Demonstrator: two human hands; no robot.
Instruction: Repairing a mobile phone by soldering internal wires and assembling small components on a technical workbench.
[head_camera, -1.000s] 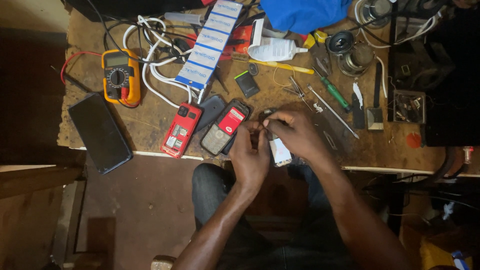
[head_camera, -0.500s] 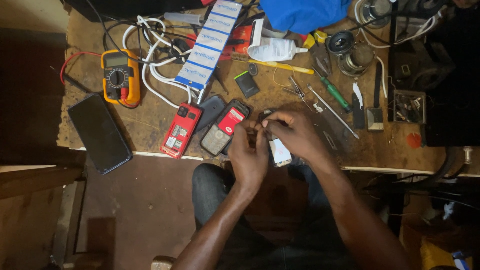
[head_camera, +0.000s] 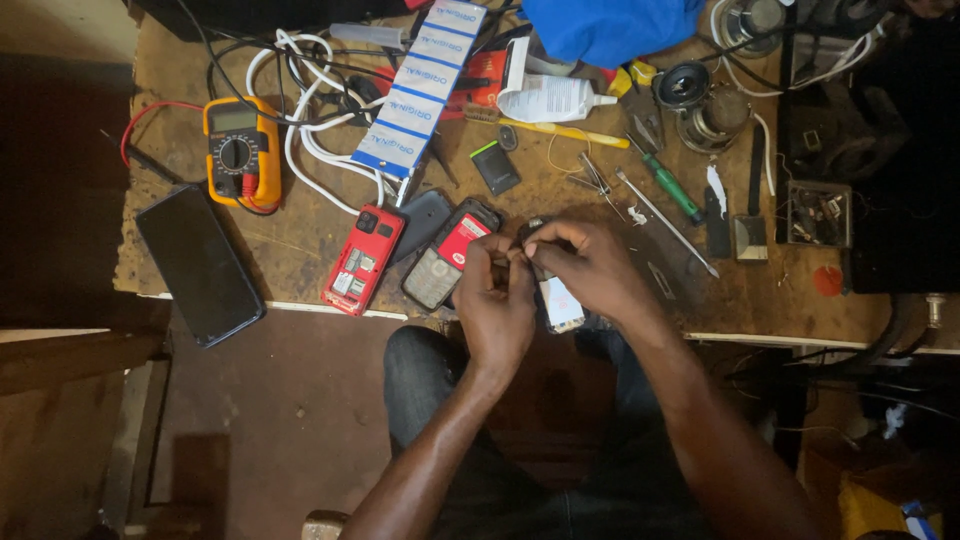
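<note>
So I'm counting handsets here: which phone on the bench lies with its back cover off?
The red bar phone beside the white cable: its insides show, unlike the grey keypad phone and black slab phone.

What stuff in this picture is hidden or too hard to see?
- Head view: whatever tiny part the left hand and right hand pinch; the fingers cover it.
- Head view: most of the small white phone, covered by the right hand.
- Head view: contents of the small parts box, too small.
- Head view: blue cloth, cut off by the top edge.
</note>
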